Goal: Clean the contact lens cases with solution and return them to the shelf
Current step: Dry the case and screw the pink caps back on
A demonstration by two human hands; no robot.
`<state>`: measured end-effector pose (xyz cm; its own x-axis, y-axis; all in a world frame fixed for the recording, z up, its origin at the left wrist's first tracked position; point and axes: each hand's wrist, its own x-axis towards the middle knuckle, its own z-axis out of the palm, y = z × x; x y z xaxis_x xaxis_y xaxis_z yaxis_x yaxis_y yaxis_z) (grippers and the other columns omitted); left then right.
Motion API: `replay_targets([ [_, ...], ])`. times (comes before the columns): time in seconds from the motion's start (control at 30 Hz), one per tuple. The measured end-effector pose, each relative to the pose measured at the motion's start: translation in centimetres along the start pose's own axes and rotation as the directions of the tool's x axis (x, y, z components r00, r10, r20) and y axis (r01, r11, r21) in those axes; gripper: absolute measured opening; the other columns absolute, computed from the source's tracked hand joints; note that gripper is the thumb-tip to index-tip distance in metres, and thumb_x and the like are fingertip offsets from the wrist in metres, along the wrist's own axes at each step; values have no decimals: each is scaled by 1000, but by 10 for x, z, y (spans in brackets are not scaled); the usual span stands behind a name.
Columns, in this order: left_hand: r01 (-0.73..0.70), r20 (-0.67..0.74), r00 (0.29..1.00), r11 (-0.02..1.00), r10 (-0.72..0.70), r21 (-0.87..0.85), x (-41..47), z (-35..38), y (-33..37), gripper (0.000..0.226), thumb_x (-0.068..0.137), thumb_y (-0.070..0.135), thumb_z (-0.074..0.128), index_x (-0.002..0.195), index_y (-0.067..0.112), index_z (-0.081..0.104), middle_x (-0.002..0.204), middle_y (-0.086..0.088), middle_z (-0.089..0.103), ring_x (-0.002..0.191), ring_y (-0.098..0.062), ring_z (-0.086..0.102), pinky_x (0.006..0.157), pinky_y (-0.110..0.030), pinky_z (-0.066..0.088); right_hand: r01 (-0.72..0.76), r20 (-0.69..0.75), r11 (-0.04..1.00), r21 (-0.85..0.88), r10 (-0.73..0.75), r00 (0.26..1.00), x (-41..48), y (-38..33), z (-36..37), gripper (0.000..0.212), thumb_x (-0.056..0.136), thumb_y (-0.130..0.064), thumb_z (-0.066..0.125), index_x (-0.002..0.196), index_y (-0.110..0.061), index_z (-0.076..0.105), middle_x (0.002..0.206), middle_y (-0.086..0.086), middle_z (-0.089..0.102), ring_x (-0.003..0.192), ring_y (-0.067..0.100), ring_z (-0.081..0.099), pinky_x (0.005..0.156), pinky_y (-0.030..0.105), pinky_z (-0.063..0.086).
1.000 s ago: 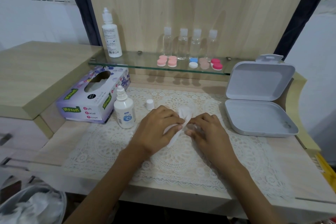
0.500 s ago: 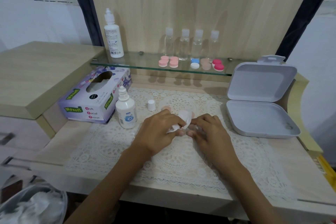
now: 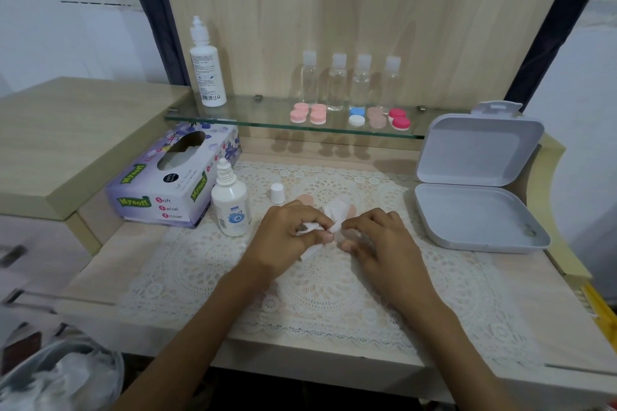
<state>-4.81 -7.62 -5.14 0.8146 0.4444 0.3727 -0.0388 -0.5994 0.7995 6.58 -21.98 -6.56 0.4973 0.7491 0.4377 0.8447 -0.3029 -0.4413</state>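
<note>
1. The peach contact lens case (image 3: pixel 350 210) lies on the lace mat (image 3: pixel 334 284) between the two hands. It is mostly wrapped in a white tissue (image 3: pixel 334 215), and only one peach edge shows.
2. The left hand (image 3: pixel 287 238) pinches a bunched end of the tissue between its thumb and curled fingers. The right hand (image 3: pixel 384 242) has its fingers curled, with the tips pinching the other end. I cannot tell whether they touch the case itself.
3. A loose peach cap (image 3: pixel 305 199) lies just beyond the left hand, so this case looks open and midway through wiping.
4. The solution bottle (image 3: pixel 230 207) stands uncapped near its white cap (image 3: pixel 277 193), so the solution has probably been applied.
5. On the glass shelf (image 3: pixel 233 117) sit the pink cases (image 3: pixel 307 113), a blue and white case (image 3: pixel 356 116), a beige case (image 3: pixel 376 117) and a red case (image 3: pixel 399 119). Nothing shows whether they are cleaned.
6. For this case, what is left is to finish drying it, cap it and put it back on the shelf.
</note>
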Motion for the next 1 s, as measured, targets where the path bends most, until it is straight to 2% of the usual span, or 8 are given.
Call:
replay_targets([
  [0.17, 124, -118, 982, 973, -148, -195, -2, -6, 2, 20, 76, 12, 76, 79, 32, 71, 97, 3, 69, 80, -3, 63, 58, -10, 47, 7, 2, 1000, 1, -7, 1000, -1, -1, -2, 22, 84, -30, 68, 106, -26, 67, 102, -8, 58, 95, 12, 44, 78, 31, 43],
  [0.3, 120, -156, 980, 992, -125, -41, -1, -6, -1, 14, 83, 21, 71, 85, 34, 68, 96, 14, 69, 92, -5, 62, 73, -6, 42, 23, -1, 1000, 2, -23, 1000, -2, 0, -2, 23, 85, -29, 68, 108, -25, 66, 103, -8, 60, 95, 13, 46, 78, 34, 45],
  [0.43, 138, -76, 988, 990, -137, 11, -2, -4, -5, 20, 87, 49, 59, 95, 33, 69, 90, -2, 71, 71, -16, 62, 71, -37, 51, 26, -40, 999, 38, -25, 999, -4, -4, -6, 26, 88, -28, 63, 114, -26, 61, 99, -16, 60, 91, 9, 48, 73, 32, 46],
  [0.5, 135, 7, 991, 991, -135, -2, -2, -6, 1, 25, 84, 50, 63, 100, 32, 68, 82, 3, 69, 49, -1, 45, 53, -20, 41, 3, -64, 994, 105, 4, 998, -5, -7, -9, 27, 90, -29, 61, 116, -27, 59, 94, -22, 53, 89, 6, 49, 71, 27, 44],
  [0.6, 144, 90, 985, 989, -145, 21, -3, -5, 5, 26, 82, 29, 71, 107, 22, 68, 52, 25, 52, 44, 4, 41, 51, -7, 31, 2, -60, 993, 122, 6, 998, -6, -9, -11, 24, 89, -25, 61, 114, -28, 60, 89, -25, 48, 86, 4, 49, 70, 25, 44],
  [0.67, 149, 101, 983, 989, -151, 23, -3, -6, 7, 24, 81, 28, 71, 105, 27, 67, 52, 21, 54, 48, 6, 44, 53, -7, 33, 1, -44, 993, 118, 5, 999, -5, -10, -11, 24, 89, -22, 62, 112, -26, 60, 89, -23, 48, 86, 5, 49, 70, 25, 43],
  [0.8, 166, 100, 981, 986, -164, -13, -3, -7, 3, 30, 68, 46, 69, 98, 40, 65, 86, -8, 71, 65, 2, 53, 65, -14, 42, -14, -31, 995, 103, 17, 999, -5, -11, -12, 24, 89, -19, 62, 112, -25, 61, 88, -20, 48, 86, 7, 49, 72, 26, 43],
  [1.0, 175, 34, 984, 981, -173, -81, -3, -4, 3, 29, 60, 48, 74, 87, 39, 70, 82, -12, 72, 67, -8, 57, 65, -22, 47, -26, -23, 994, 109, 29, 999, -5, -10, -12, 25, 88, -17, 63, 112, -23, 62, 86, -19, 48, 86, 9, 49, 72, 27, 41],
])
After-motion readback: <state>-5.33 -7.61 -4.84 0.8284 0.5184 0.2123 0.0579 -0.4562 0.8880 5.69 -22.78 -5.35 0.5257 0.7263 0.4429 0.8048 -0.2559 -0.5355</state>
